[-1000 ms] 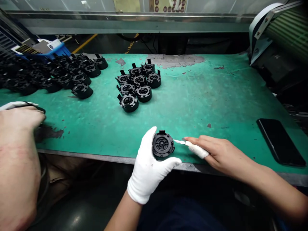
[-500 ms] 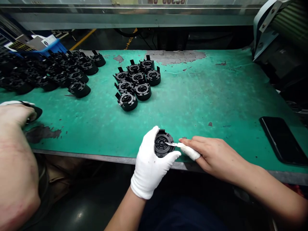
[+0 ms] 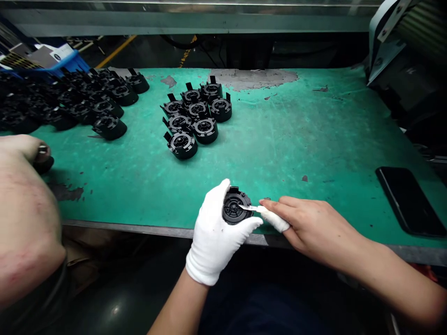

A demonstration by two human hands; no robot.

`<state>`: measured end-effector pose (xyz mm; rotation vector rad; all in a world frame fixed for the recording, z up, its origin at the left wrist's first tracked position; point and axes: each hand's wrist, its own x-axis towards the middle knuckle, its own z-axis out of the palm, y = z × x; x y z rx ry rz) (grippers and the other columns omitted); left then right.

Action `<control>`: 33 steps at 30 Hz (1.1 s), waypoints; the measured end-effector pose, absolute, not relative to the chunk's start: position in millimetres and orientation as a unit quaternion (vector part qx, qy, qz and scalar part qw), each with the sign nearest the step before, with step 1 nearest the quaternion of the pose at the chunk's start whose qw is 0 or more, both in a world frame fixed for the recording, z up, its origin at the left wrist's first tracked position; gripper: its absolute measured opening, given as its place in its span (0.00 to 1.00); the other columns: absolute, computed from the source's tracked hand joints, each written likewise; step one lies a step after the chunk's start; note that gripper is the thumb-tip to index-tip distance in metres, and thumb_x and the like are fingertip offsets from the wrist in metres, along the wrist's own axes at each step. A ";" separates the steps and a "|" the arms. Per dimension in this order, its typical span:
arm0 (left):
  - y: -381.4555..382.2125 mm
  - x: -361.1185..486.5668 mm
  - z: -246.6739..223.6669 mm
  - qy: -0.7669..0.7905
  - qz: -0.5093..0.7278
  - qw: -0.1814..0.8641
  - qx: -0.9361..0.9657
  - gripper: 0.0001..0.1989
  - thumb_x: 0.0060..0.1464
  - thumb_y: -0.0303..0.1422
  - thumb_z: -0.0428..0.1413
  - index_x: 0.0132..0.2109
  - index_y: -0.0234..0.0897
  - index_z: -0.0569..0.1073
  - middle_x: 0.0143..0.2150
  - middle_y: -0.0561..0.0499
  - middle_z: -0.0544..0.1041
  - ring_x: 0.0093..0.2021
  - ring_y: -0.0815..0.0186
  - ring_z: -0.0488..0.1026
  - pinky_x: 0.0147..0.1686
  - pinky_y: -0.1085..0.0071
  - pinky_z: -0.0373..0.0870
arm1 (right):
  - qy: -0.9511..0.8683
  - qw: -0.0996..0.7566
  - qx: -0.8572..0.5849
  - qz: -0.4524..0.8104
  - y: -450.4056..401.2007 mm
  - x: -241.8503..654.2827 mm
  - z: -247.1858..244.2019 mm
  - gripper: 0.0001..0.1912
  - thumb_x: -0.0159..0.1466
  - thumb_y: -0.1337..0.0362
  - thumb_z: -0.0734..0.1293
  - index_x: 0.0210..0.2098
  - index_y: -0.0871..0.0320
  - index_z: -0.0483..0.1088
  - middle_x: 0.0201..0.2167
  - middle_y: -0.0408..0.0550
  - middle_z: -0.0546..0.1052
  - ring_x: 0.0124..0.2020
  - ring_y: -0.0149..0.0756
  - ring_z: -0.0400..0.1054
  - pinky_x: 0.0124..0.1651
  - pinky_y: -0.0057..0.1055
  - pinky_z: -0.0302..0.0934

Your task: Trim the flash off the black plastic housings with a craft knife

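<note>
Left hand (image 3: 217, 228) gloved, curled, thumb extended; right hand (image 3: 309, 222) pinching, thumb covered in white.

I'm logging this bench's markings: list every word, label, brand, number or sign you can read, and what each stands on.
No text can be read.
Dark mark on the pale box, back left: too small to read.
Faint mark on the dark machine, right: too blurred.
Black part in the left hand: no legible lettering.
Phone: none visible.
</note>
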<state>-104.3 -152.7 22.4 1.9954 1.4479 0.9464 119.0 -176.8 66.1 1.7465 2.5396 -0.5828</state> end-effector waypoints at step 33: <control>-149.0 -103.1 17.9 0.479 0.365 0.225 0.766 0.39 0.47 0.48 0.67 0.62 0.38 0.66 0.59 0.41 0.75 0.59 0.53 0.73 0.61 0.54 0.70 | 0.747 -0.086 0.617 -0.231 -202.1 114.1 70.6 0.24 0.69 0.66 0.56 0.62 0.50 0.68 0.60 0.45 0.74 0.57 0.44 0.72 0.56 0.43 0.68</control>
